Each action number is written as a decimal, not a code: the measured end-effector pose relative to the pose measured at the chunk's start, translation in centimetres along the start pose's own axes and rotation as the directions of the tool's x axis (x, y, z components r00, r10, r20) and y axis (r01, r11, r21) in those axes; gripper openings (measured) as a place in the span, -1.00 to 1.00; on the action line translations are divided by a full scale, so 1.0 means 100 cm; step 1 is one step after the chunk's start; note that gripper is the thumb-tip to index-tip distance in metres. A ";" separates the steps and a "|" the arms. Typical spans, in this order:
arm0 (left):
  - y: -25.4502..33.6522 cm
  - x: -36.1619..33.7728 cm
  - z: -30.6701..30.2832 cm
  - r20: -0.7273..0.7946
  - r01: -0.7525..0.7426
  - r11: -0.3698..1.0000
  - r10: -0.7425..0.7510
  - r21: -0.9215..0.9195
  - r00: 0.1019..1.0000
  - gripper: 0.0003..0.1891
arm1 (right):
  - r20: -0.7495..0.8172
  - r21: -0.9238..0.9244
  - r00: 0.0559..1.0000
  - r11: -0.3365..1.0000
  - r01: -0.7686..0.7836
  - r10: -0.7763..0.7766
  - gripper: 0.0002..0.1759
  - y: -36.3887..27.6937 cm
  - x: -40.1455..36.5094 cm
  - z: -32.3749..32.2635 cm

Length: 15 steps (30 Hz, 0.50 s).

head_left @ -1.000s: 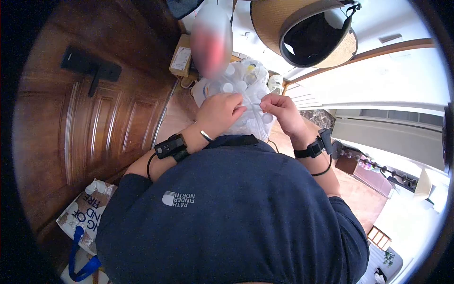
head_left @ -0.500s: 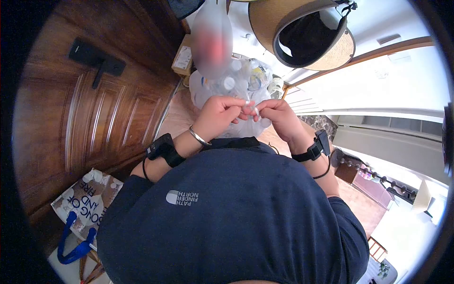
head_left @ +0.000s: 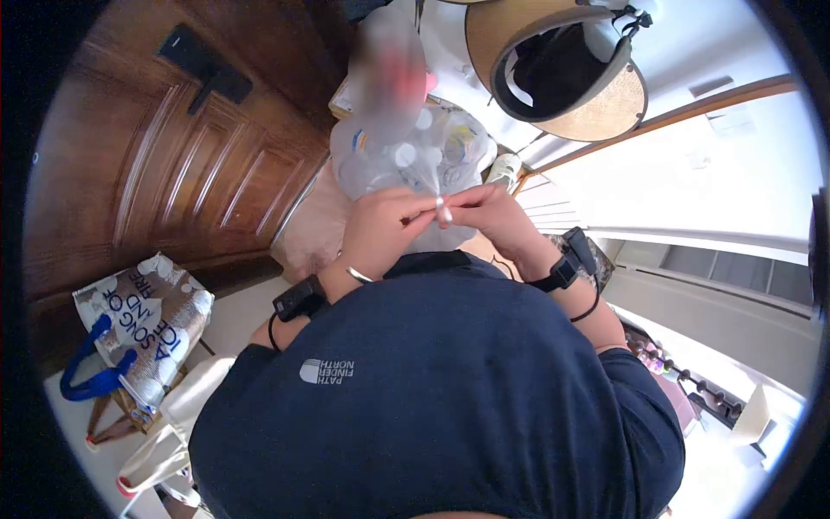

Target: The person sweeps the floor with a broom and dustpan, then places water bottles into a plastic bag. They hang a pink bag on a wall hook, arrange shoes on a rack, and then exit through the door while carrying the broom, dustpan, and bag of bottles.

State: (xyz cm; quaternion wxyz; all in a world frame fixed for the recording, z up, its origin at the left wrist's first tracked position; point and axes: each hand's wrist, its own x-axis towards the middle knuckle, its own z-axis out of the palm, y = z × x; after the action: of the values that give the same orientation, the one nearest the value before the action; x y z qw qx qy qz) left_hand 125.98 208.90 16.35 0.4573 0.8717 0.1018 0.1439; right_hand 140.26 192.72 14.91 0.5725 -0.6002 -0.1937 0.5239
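Observation:
A clear plastic bag (head_left: 353,177) full of empty plastic bottles stands on the floor in front of me. Its gathered top rises to a twisted white end between my hands. My left hand (head_left: 385,227), with a silver bangle at the wrist, pinches one side of this twist. From the other side, my right hand (head_left: 497,221) grips it between thumb and fingers, and the fingertips of both hands meet there. Bottle caps and a yellow label show through the plastic behind my fingers.
To the left is a brown wooden door (head_left: 130,164) with a black handle. A silver bag with blue straps (head_left: 151,324) stands below it. Straw visors (head_left: 596,95) hang at upper right. A white shoe (head_left: 504,170) sits beside the bag of bottles. A white cabinet (head_left: 683,238) lines the right.
My hands have drawn together at the bag's neck, now pulled into a tight twist, and moved slightly lower. The view has shifted, showing more of the silver bag at left.

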 end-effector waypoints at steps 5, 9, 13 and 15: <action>0.022 -0.030 0.028 -0.176 0.055 0.982 -0.022 0.183 0.984 -0.77 | -0.014 -0.249 0.996 0.965 0.087 -0.093 -0.76 0.003 -0.022 0.006; 0.034 -0.056 0.046 -0.279 0.188 0.960 -0.126 0.208 0.952 -0.76 | -0.055 -0.399 0.919 0.853 0.337 -0.389 -0.86 0.038 -0.029 0.023; 0.030 -0.085 0.068 -0.409 0.263 0.963 -0.219 0.053 0.886 -0.84 | 0.084 -0.648 0.739 0.526 0.550 -0.669 -0.91 0.042 -0.046 0.032; 0.032 -0.102 0.073 -0.458 0.276 0.960 -0.224 0.049 0.860 -0.85 | 0.234 -0.749 0.637 0.281 0.599 -0.735 -0.90 0.043 -0.052 0.039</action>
State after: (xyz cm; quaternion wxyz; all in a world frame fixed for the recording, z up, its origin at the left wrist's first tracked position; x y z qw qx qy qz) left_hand 119.12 198.34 13.45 0.3860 0.8188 0.3247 0.2743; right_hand 133.40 189.07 13.99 0.4332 -0.6839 -0.5852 0.0472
